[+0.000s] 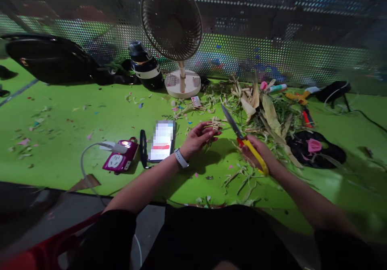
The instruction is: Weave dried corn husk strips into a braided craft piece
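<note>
My left hand [198, 140], with a pale wristband at the wrist, pinches a small bunch of dried husk strips [216, 124] in front of me. To its right, my right hand [256, 153] is wrapped round a pair of scissors [255, 157] with yellow and red handles. The scissor blades [231, 120] point up and to the left, look closed together, and stay apart from the bunch. Cut strips [246, 179] lie scattered on the green table below my right hand. Beyond it is a heap of dry corn husks [270, 110] and green stalks.
A phone [162, 141] lies left of my left hand, beside a purple power adapter [121, 157] with a white cable. Farther back stand a fan [182, 84], a dark bottle [146, 70] and a black bag [51, 60]. An orange glue gun [298, 96] lies at right, behind a black pad [329, 153].
</note>
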Demonstrator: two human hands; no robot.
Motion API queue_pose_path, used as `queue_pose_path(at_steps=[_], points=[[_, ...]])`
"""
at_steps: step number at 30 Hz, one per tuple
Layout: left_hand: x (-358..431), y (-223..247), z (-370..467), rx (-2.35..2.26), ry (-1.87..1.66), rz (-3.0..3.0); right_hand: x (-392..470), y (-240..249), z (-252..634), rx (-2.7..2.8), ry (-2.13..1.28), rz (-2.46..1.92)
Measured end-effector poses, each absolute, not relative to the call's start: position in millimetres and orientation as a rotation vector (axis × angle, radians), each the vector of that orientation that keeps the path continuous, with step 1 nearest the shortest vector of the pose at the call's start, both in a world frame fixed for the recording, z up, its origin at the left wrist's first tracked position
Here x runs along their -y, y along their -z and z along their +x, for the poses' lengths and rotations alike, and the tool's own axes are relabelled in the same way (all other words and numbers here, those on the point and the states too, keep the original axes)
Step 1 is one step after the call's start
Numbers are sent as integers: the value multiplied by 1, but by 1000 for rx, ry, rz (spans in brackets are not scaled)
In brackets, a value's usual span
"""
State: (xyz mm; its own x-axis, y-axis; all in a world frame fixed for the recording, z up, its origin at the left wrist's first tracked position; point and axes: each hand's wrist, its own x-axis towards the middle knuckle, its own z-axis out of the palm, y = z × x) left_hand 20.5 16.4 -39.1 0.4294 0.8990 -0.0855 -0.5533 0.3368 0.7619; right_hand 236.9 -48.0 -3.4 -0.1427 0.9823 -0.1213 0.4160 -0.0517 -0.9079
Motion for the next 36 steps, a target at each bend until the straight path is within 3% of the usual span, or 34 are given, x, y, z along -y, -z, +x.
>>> queue_pose_path(at_steps=[4, 14, 36], points=[[-14, 37, 20, -545, -1034, 721, 40, -4, 238, 1554, -1086, -1598], [-18, 42, 24, -599, -1175, 739, 52, 9, 240, 1589, -1556, -1473], [-18, 46, 26, -566, -1199, 752, 61, -21, 228, 1645, -1483, -1504]])
